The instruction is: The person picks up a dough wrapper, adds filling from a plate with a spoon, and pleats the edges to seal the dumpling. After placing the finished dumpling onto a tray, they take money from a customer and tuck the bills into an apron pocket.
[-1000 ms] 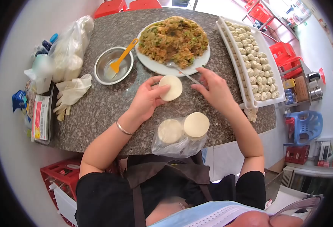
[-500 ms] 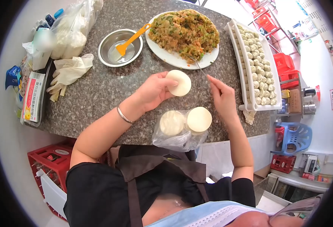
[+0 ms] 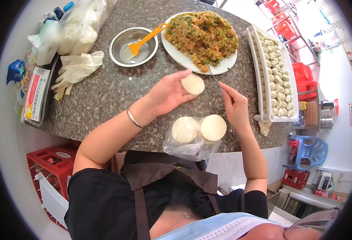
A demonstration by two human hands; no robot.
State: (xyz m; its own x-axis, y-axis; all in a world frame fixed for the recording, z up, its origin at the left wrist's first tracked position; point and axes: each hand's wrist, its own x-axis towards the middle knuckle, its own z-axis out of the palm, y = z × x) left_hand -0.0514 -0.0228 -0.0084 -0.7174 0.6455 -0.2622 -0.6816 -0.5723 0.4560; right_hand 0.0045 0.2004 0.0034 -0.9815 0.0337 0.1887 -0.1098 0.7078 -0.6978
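A round dough wrapper [image 3: 193, 84] rests on the fingers of my left hand [image 3: 169, 93], its thumb raised off the dough. My right hand [image 3: 236, 105] pinches the handle of a thin metal utensil [image 3: 214, 75], whose tip touches the filling at the plate's near edge. Chopped vegetable filling [image 3: 202, 36] is heaped on a white oval plate [image 3: 176, 52]. Below my hands, two stacks of wrappers, the left one [image 3: 184, 130] and the right one [image 3: 213, 127], sit on a clear plastic bag [image 3: 192, 151].
A metal bowl [image 3: 116, 54] with an orange brush [image 3: 135, 47] stands left of the plate. A white tray [image 3: 259, 76] of pleated dumplings [image 3: 278, 82] is at the right. Gloves [image 3: 78, 70], a bagged white mass [image 3: 82, 34] and a box [image 3: 36, 94] lie at the left.
The thumb of my left hand has lifted off the wrapper, and the hand has opened flatter beneath it. The bowl, plate and tray appear slightly shifted in view.
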